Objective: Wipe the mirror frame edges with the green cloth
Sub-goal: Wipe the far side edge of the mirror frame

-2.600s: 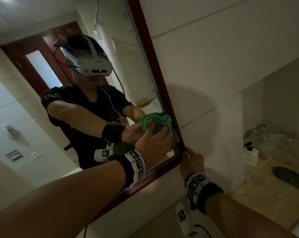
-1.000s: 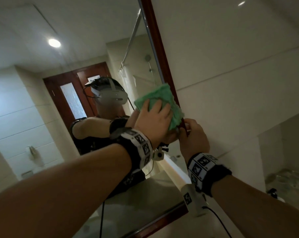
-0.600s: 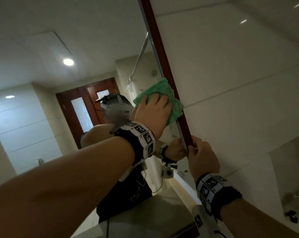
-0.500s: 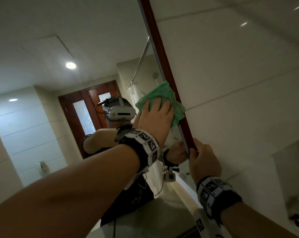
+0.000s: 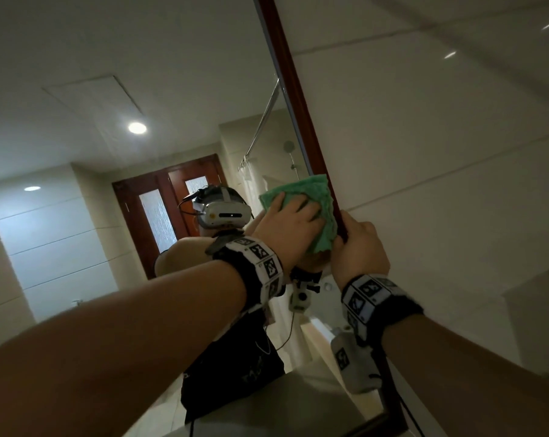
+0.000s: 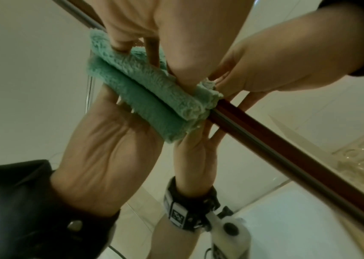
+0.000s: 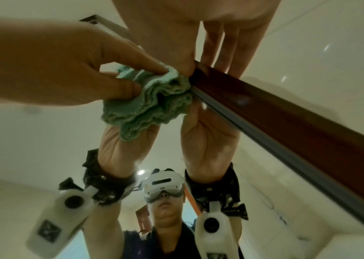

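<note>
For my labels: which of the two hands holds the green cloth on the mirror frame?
The left hand holds the cloth against the frame; the right hand grips the bare frame just below, without cloth.

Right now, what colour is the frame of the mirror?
The mirror frame is dark reddish brown, like stained wood; the right wrist view shows it best.

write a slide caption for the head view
Head view: left hand holds the green cloth against the right edge of the mirror frame while the right hand grips the frame just below.
</note>
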The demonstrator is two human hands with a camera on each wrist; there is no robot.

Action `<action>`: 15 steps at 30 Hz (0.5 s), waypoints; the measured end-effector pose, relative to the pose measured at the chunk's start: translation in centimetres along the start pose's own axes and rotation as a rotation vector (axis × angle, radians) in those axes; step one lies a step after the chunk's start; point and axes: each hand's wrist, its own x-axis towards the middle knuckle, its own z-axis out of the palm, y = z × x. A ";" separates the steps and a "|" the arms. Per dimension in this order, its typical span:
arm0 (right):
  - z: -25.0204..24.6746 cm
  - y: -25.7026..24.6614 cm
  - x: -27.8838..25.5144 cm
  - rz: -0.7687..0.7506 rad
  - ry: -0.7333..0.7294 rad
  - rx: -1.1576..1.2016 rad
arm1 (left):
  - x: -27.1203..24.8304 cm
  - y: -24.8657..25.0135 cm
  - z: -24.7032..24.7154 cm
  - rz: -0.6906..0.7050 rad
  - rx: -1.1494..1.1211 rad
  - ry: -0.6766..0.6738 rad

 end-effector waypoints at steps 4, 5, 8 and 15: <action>0.1 -2.1 2.0 -0.015 0.043 0.007 | 1.6 -2.6 -1.2 -0.022 0.022 0.049; 0.1 -2.3 2.3 0.002 0.032 0.023 | 2.1 -3.6 -1.6 -0.045 0.020 0.065; 0.4 -2.3 2.1 0.041 0.028 0.005 | 3.0 -5.6 -2.8 -0.155 0.022 0.095; -0.5 -2.0 1.9 0.011 0.001 -0.045 | 2.2 -3.0 -1.9 -0.110 0.103 0.067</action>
